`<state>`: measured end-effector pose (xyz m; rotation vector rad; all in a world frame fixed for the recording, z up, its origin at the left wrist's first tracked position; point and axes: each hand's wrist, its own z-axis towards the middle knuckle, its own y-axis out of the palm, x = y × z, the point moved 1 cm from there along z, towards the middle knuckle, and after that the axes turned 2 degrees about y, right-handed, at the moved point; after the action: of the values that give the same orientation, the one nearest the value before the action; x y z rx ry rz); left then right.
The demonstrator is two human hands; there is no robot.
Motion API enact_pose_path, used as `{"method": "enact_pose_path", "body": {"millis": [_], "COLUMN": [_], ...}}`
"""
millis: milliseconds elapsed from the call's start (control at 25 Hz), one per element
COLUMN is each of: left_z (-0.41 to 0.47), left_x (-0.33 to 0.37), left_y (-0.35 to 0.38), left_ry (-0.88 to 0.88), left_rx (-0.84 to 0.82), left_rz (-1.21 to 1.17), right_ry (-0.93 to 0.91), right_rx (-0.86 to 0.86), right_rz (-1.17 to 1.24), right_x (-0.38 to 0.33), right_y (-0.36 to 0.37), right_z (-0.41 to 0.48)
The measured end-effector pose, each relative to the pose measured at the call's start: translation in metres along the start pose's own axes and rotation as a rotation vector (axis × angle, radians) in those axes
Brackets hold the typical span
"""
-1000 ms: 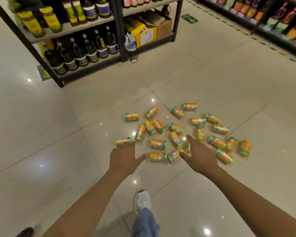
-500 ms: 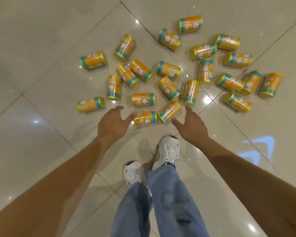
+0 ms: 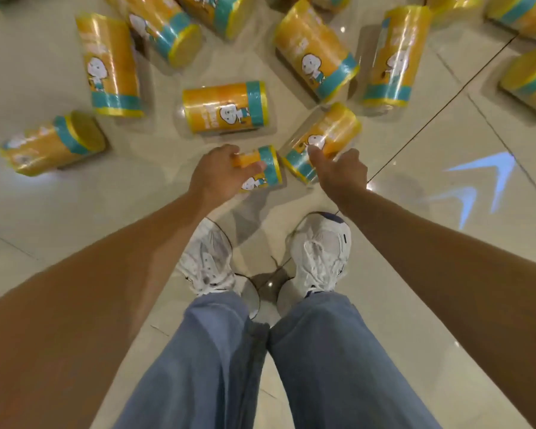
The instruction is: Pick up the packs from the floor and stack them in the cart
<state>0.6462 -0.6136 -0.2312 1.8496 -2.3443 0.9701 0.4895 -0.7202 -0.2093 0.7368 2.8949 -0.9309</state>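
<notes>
Several yellow packs with teal bands and a cartoon dog lie scattered on the glossy tiled floor. My left hand (image 3: 218, 174) grips the nearest pack (image 3: 265, 170), fingers and thumb curled around its side. My right hand (image 3: 338, 171) closes on the neighbouring tilted pack (image 3: 328, 137), thumb pressed on its top face. Another pack (image 3: 225, 107) lies just beyond both hands. No cart is in view.
My two white sneakers (image 3: 321, 252) and blue jeans (image 3: 291, 360) stand just behind the hands. More packs (image 3: 110, 65) spread across the top of the view, one (image 3: 48, 145) at the far left. A blue arrow of light (image 3: 483, 184) marks the floor at right.
I have bent much closer to the floor. Both hands, open and hovering before, have reached the two nearest packs and closed on them.
</notes>
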Motion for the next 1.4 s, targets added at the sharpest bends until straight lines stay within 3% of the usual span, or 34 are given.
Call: {"method": "enact_pose_path", "body": {"millis": [360, 560, 680, 920, 1240, 1400], "left_z": [0.027, 0.018, -0.008, -0.094, -0.244, -0.341], "left_x": [-0.039, -0.039, -0.035, 0.013, 0.129, 0.168], "left_y": [0.031, 0.032, 0.02, -0.055, -0.203, -0.28], "left_ry": [0.061, -0.104, -0.26, -0.366, -0.219, -0.107], "left_rx": [0.033, 0.073, 0.101, 0.156, 0.32, 0.523], "left_rz": [-0.022, -0.169, -0.416, -0.742, -0.873, -0.965], "right_ry": [0.082, 0.105, 0.057, -0.04, -0.366, -0.587], "right_rx": [0.167, 0.147, 0.162, 0.225, 0.253, 0.268], "right_rz": [0.364, 0.38, 0.331, 0.282, 0.276, 0.34], "right_x": [0.006, 0.003, 0.003, -0.029, -0.112, -0.159], "right_y": [0.056, 0.046, 0.02, -0.067, -0.191, -0.256], "right_z": [0.04, 0.032, 0.011, -0.083, -0.262, -0.359]}}
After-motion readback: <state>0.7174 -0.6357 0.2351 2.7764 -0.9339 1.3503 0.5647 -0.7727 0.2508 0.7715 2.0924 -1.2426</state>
